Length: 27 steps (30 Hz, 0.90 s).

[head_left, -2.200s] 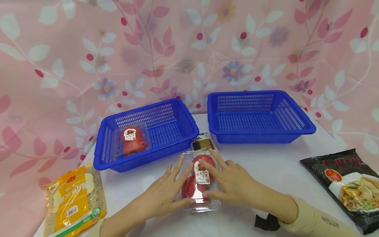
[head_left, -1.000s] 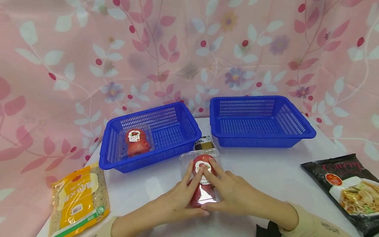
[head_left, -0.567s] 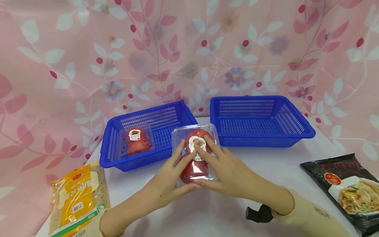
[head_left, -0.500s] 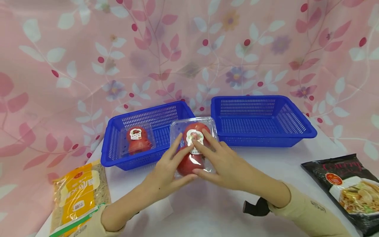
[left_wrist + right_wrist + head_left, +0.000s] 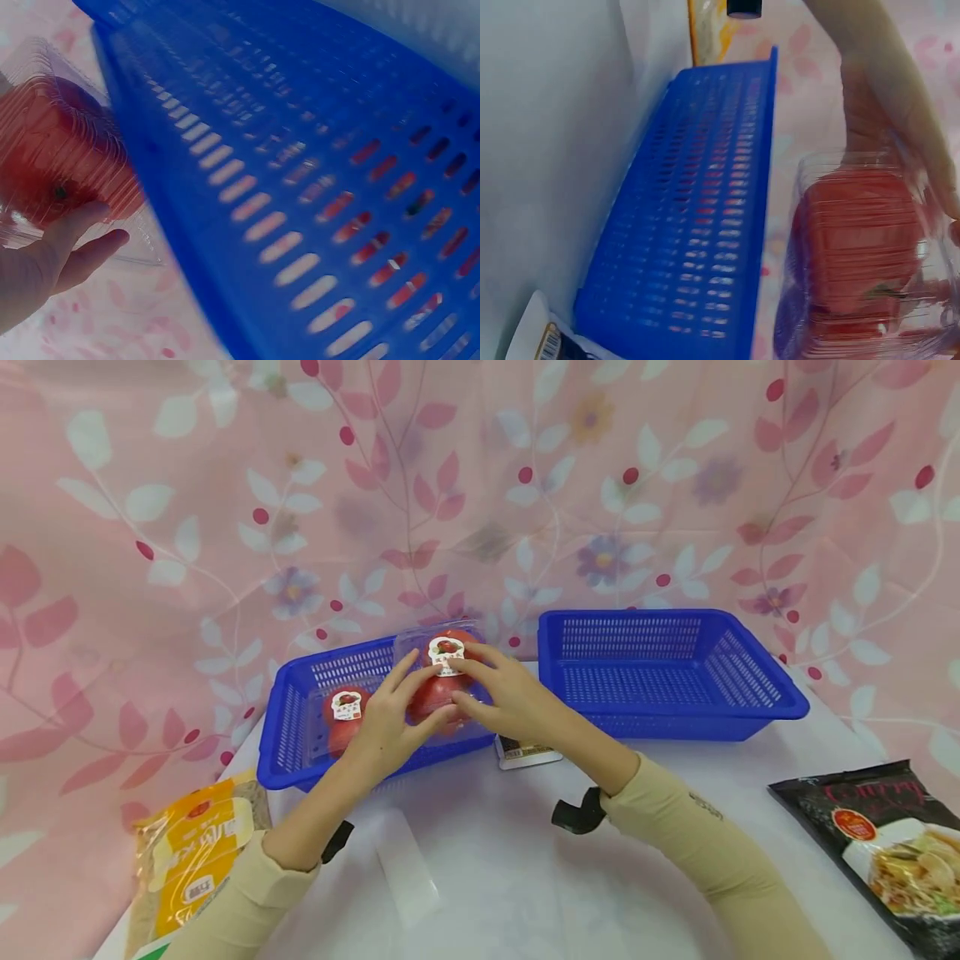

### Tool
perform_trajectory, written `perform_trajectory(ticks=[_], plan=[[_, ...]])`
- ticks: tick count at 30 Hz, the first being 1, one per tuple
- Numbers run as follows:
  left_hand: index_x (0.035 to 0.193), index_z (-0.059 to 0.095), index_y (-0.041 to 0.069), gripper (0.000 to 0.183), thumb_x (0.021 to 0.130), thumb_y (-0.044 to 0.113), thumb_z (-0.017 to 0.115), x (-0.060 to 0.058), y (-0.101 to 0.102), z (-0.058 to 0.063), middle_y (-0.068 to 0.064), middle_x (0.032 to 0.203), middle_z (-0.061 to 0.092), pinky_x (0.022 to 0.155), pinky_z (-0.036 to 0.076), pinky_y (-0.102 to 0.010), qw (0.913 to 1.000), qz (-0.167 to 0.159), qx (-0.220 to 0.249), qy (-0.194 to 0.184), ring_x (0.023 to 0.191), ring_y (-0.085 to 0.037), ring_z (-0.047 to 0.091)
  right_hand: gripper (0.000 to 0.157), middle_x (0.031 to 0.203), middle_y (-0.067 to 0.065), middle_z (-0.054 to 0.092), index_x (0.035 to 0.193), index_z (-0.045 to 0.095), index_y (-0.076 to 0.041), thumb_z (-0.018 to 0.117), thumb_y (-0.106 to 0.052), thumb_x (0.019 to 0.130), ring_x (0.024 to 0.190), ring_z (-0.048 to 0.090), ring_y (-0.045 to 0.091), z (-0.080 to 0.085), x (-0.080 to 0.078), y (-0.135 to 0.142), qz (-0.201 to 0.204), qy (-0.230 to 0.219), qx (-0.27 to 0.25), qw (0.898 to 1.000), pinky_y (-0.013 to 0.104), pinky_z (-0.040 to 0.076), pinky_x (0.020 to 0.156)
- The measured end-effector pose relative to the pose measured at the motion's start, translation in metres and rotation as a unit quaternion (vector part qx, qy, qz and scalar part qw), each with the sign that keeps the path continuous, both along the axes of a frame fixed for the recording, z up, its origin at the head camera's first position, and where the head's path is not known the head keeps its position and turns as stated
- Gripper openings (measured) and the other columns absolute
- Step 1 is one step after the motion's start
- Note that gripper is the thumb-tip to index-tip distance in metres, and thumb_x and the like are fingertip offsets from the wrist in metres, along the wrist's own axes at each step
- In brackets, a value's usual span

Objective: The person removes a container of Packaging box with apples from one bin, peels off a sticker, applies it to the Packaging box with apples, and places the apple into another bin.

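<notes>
Both hands hold a clear plastic box of red fruit [image 5: 431,697] raised over the right part of the left blue basket [image 5: 450,750]. My left hand [image 5: 386,722] grips its left side and my right hand [image 5: 506,693] its right side, fingers spread over the lid and thumbs toward the near edge. A white label sits on top. In the left wrist view, the held box [image 5: 56,150] is above the basket rim, with fingers against it. The right wrist view shows the box [image 5: 862,247] beyond the basket wall. A similar fruit box [image 5: 347,706] lies inside the basket's left part.
A second blue basket [image 5: 667,727] stands at the right. A small dark-and-gold packet [image 5: 528,753] lies before the gap between the baskets. A yellow bag [image 5: 195,852] lies at the left, a black noodle bag [image 5: 885,852] at the right. A patterned curtain hangs behind.
Both hands have lifted the fruit box off the table and carried it forward and left, over the left basket. The small packet beneath its former path now shows more.
</notes>
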<state>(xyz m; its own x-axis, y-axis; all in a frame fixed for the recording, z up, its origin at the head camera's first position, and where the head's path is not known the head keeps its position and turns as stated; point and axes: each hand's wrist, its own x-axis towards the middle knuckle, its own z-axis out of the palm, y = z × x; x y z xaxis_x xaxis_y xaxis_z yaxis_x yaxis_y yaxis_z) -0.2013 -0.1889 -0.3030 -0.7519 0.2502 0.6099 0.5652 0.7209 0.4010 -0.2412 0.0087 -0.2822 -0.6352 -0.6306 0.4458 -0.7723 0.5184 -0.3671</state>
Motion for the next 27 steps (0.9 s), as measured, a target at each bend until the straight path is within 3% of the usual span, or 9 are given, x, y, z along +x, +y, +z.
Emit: perform_trajectory(ticks=[5, 8, 14, 21, 27], plan=[[0.126, 0.054, 0.008, 0.052, 0.083, 0.035, 0.067, -0.026, -0.01, -0.006, -0.023, 0.139, 0.036, 0.081, 0.047, -0.051, 0.9994, 0.028, 0.016, -0.014, 0.12, -0.043, 0.042, 0.041, 0.138, 0.011, 0.04, 0.129, 0.053, -0.014, 0.052, -0.03, 0.091, 0.121, 0.043, 0.031, -0.013, -0.033, -0.019, -0.004, 0.006, -0.022, 1.0, 0.044, 0.043, 0.091], [0.124, 0.055, 0.008, 0.053, 0.084, 0.042, 0.064, -0.038, -0.017, -0.01, -0.022, 0.139, 0.037, 0.083, 0.046, -0.052, 0.9975, 0.046, 0.023, -0.048, 0.122, -0.042, 0.039, 0.04, 0.135, 0.011, 0.042, 0.129, 0.053, -0.014, 0.048, -0.029, 0.093, 0.119, 0.045, 0.032, -0.021, -0.049, -0.029, -0.006, 0.001, -0.011, 1.0, 0.045, 0.042, 0.093], [0.124, 0.054, 0.006, 0.058, 0.086, 0.049, 0.056, -0.061, -0.022, -0.025, -0.023, 0.138, 0.038, 0.097, 0.033, -0.056, 0.9918, 0.069, 0.011, -0.107, 0.128, -0.038, 0.033, 0.036, 0.129, 0.012, 0.047, 0.125, 0.057, -0.011, 0.043, -0.025, 0.094, 0.117, 0.047, 0.029, -0.038, -0.073, -0.039, -0.001, -0.012, -0.002, 1.0, 0.044, 0.039, 0.096], [0.122, 0.052, 0.006, 0.06, 0.086, 0.054, 0.052, -0.07, -0.016, -0.042, -0.027, 0.142, 0.028, 0.094, 0.032, -0.061, 0.9806, 0.094, -0.029, -0.17, 0.127, -0.047, 0.029, 0.033, 0.116, 0.011, 0.056, 0.115, 0.063, -0.008, 0.042, -0.024, 0.096, 0.11, 0.051, 0.023, -0.063, -0.083, -0.04, -0.033, -0.037, -0.018, 0.999, 0.039, 0.042, 0.093], [0.118, 0.052, 0.003, 0.057, 0.088, 0.051, 0.052, -0.076, -0.02, -0.042, -0.02, 0.133, 0.042, 0.098, 0.034, -0.052, 0.9778, 0.086, -0.025, -0.189, 0.124, -0.037, 0.038, 0.033, 0.113, 0.01, 0.059, 0.114, 0.064, -0.008, 0.043, -0.025, 0.096, 0.108, 0.053, 0.023, -0.062, -0.092, -0.049, -0.037, -0.045, 0.013, 0.998, 0.039, 0.042, 0.093]])
